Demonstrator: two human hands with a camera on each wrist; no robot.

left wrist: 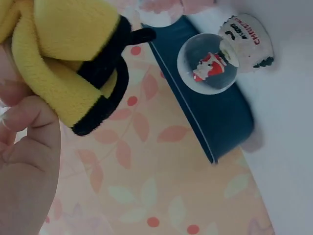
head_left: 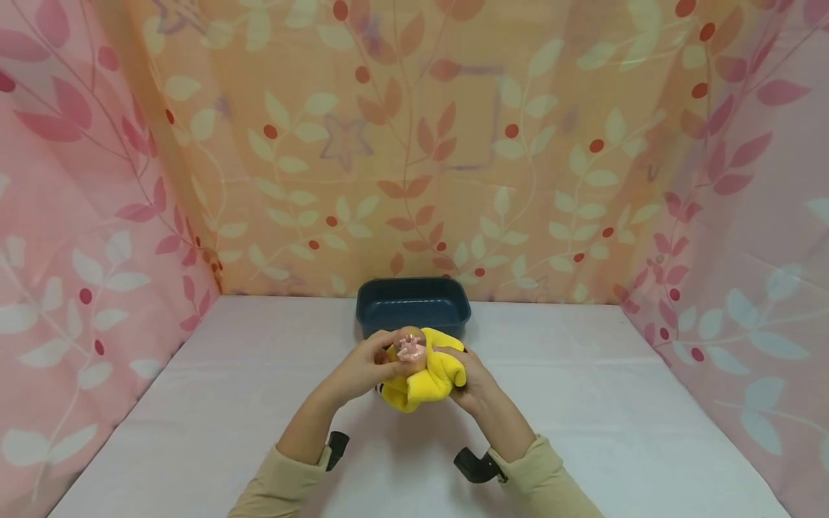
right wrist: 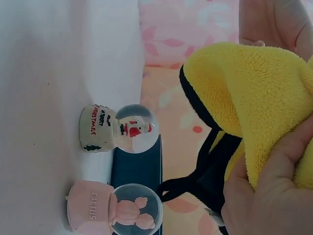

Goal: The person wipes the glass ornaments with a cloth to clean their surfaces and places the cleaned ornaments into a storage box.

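In the head view my left hand (head_left: 365,367) holds a clear round snow globe (head_left: 411,348) with pink and white figures inside, thumb and fingers around its sides. My right hand (head_left: 476,378) grips a yellow towel (head_left: 430,381) bunched against the globe. Black trim edges the towel (right wrist: 264,98) in the right wrist view, where a black loop hangs from it. Only part of the left hand (left wrist: 29,152) shows in the left wrist view, beside the towel. The towel hides the held globe in both wrist views.
A dark blue bin (head_left: 413,306) stands at the table's back edge. Two snow globes stand near it: a Santa one with a white Christmas base (right wrist: 98,128) and a pink one marked CACTUS (right wrist: 90,208). Patterned curtains (head_left: 414,144) border the white table (head_left: 259,403).
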